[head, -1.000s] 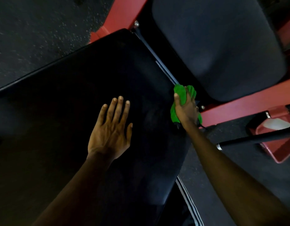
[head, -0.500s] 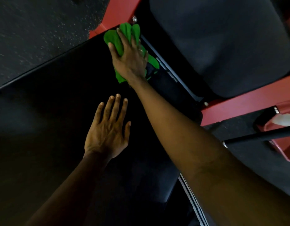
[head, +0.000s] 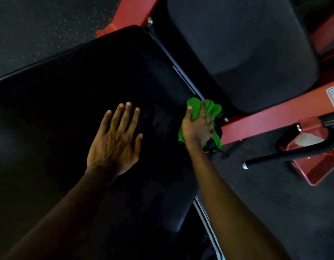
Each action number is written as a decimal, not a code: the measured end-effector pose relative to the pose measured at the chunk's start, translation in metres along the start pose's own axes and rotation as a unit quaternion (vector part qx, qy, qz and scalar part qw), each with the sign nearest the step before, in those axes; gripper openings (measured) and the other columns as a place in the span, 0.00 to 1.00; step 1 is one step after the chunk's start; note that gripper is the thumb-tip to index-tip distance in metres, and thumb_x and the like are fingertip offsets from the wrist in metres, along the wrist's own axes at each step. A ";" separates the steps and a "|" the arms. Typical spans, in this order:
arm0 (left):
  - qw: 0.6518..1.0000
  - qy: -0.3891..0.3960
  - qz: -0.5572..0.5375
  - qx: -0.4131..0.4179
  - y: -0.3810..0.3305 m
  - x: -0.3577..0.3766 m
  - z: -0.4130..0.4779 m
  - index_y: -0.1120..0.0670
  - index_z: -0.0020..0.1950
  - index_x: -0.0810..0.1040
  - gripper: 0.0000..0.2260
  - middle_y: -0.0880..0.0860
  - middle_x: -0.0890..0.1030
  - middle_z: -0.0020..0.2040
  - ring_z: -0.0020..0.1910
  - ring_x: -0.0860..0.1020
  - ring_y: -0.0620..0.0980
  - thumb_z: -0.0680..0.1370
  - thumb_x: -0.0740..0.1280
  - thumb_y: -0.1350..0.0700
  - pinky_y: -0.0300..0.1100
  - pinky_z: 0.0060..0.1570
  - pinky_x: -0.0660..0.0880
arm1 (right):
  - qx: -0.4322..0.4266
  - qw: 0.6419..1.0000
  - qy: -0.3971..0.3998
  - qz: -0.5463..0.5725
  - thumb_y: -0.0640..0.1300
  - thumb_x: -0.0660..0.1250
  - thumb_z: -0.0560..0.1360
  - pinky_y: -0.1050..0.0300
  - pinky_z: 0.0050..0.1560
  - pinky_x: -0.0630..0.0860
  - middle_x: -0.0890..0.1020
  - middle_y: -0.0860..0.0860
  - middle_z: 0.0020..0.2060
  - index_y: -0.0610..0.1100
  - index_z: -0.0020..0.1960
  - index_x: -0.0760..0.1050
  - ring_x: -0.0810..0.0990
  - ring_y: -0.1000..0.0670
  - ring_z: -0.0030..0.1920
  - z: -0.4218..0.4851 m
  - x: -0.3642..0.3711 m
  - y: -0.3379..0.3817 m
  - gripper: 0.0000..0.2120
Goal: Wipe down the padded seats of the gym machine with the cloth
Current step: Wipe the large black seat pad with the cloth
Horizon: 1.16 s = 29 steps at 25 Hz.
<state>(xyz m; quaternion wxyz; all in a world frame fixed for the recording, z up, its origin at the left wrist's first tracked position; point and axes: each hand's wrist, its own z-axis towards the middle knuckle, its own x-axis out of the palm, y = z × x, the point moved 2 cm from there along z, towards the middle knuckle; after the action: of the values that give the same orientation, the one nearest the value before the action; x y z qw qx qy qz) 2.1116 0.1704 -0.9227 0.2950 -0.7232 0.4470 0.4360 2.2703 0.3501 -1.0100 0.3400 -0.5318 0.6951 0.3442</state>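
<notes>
Right grip [head: 197,128] curled round green cloth [head: 194,107] beneath its palm, at edge of pad [head: 87,81]

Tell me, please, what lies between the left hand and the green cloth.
Only bare black pad lies between left hand and cloth, as the head view shows.

— Where is the green cloth [head: 212,109]?
— The right hand [head: 197,129] grips it at the big black pad [head: 68,91]'s right edge, beside the red frame [head: 265,117].
— And the left hand [head: 113,145]?
— Flat on that pad, fingers spread.
</notes>
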 end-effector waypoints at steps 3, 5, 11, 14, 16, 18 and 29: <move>1.000 -0.008 0.004 -0.003 0.000 0.003 0.002 0.57 0.83 0.51 0.32 0.59 0.53 0.83 0.82 0.51 0.57 0.83 0.45 0.43 0.55 0.80 0.48 | -0.201 0.978 0.039 -0.028 0.67 0.52 0.81 0.38 0.76 0.59 0.60 0.47 0.81 0.61 0.81 0.54 0.61 0.41 0.79 -0.026 0.013 0.064 0.30; 1.000 -0.008 0.012 -0.005 0.000 0.003 0.002 0.57 0.83 0.52 0.32 0.59 0.53 0.83 0.82 0.51 0.57 0.83 0.44 0.42 0.55 0.80 0.47 | -0.317 0.946 0.060 -0.027 0.67 0.53 0.81 0.37 0.76 0.59 0.64 0.46 0.79 0.61 0.80 0.55 0.63 0.41 0.78 -0.058 0.017 0.071 0.30; 0.999 -0.032 0.025 0.002 0.001 0.008 0.000 0.57 0.83 0.50 0.31 0.59 0.52 0.83 0.82 0.51 0.57 0.83 0.43 0.43 0.55 0.80 0.48 | -0.143 0.990 0.008 0.014 0.67 0.53 0.79 0.38 0.77 0.61 0.67 0.44 0.77 0.57 0.80 0.60 0.65 0.40 0.77 -0.016 -0.015 -0.068 0.32; 0.999 -0.042 0.020 0.003 -0.001 0.008 0.000 0.58 0.83 0.52 0.30 0.60 0.54 0.83 0.82 0.53 0.57 0.84 0.48 0.43 0.55 0.80 0.49 | -0.058 0.998 -0.006 0.030 0.63 0.56 0.81 0.39 0.77 0.60 0.65 0.43 0.79 0.56 0.80 0.59 0.64 0.39 0.77 -0.010 -0.010 -0.052 0.30; 0.997 -0.062 -0.007 -0.034 0.012 0.000 -0.010 0.60 0.82 0.58 0.30 0.62 0.58 0.81 0.81 0.56 0.59 0.83 0.53 0.44 0.56 0.79 0.50 | -0.082 0.996 -0.007 0.026 0.63 0.55 0.82 0.41 0.75 0.63 0.66 0.44 0.78 0.57 0.80 0.59 0.66 0.39 0.76 -0.026 -0.009 -0.022 0.28; 0.995 -0.075 -0.015 -0.065 0.041 -0.005 -0.032 0.59 0.81 0.60 0.32 0.62 0.60 0.80 0.80 0.58 0.62 0.81 0.52 0.42 0.59 0.77 0.50 | -0.149 0.989 -0.003 0.010 0.64 0.54 0.82 0.42 0.74 0.64 0.65 0.46 0.79 0.59 0.80 0.59 0.67 0.40 0.76 -0.059 0.003 0.018 0.27; 0.992 -0.072 0.000 -0.104 0.077 -0.016 -0.066 0.59 0.83 0.54 0.35 0.62 0.55 0.82 0.81 0.53 0.60 0.80 0.47 0.40 0.57 0.79 0.48 | -0.195 0.980 0.024 0.012 0.68 0.52 0.78 0.41 0.73 0.67 0.67 0.46 0.78 0.58 0.80 0.59 0.69 0.40 0.75 -0.052 -0.004 -0.017 0.33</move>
<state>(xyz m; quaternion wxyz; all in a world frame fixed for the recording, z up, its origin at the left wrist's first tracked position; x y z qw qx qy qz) 2.0625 0.0900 -0.8823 0.2501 -0.7167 0.3766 0.5310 2.2825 0.3046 -0.9810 0.2087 -0.5873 0.6290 0.4646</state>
